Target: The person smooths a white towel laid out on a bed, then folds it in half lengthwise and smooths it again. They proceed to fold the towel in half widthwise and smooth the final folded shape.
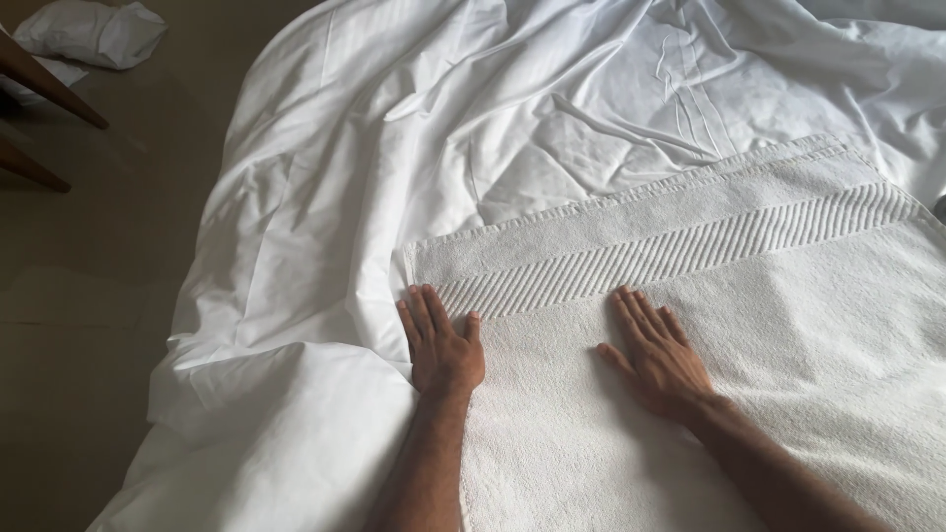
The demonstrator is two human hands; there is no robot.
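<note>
Both hands lie flat, palms down, fingers stretched out and close together, holding nothing. The left hand [442,347] rests on the left edge of a white towel [749,335], its thumb and inner fingers on the terry and its outer fingers reaching over onto the sheet [414,128] just beside that edge. The right hand [658,357] lies wholly on the towel, well in from its edges, with the fingers angled a little toward the left. The two hands are apart, with a bare strip of towel between them.

The towel is spread flat under and beyond the hands and runs off past the right hand to the picture's edge. Just ahead of the fingertips a ribbed band [690,246] crosses it, slanting away to the right, and beyond that band is the towel's far hem.

The sheet is white and rumpled, with many folds beyond the towel and to the left of the left hand, where it hangs over the bed's side. Farther left of that hand is a dark floor [79,296]. Far ahead and to the left on the floor lies a crumpled white cloth [94,32], and near it two brown wooden legs [44,84] of some furniture slant in from the edge.
</note>
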